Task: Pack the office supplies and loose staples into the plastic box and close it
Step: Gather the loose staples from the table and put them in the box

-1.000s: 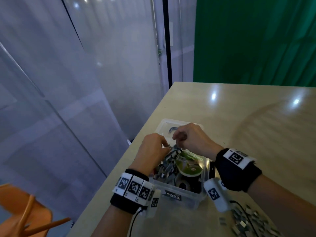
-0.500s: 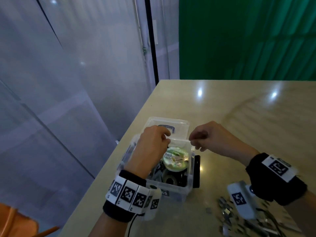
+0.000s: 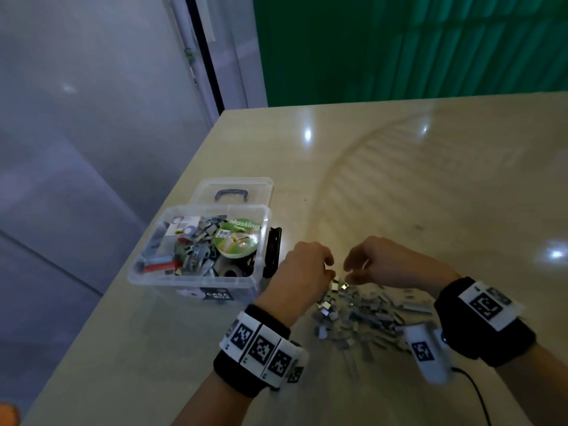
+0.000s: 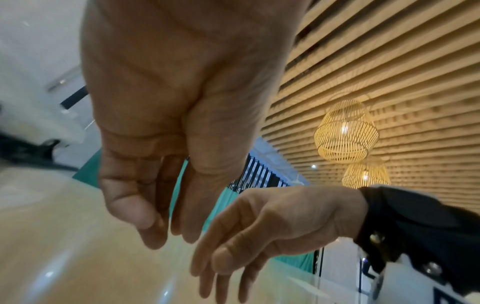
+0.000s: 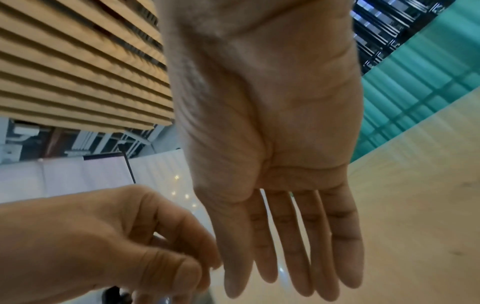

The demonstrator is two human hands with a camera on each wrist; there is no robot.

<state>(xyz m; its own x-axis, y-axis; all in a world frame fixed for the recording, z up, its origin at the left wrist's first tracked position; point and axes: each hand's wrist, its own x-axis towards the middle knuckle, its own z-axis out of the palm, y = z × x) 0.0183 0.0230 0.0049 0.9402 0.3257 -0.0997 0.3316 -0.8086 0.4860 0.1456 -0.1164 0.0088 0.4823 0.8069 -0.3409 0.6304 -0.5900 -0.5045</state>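
clear plastic box [image 3: 196, 281] stands open near the left edge of the desk [image 3: 399, 179], already holding many staples, a masking tape roll [image 3: 238, 238] and other small supplies. its lid [image 3: 236, 192] lies behind it, so closing is not yet done. a big pile of loose staples [image 3: 362, 315] remains on the desk to the right of the box. the left hand [image 3: 299, 272] and right hand [image 3: 390, 264] hover over this pile, fingers loosely apart; the fingertips perhaps touch a staple, but i cannot tell.
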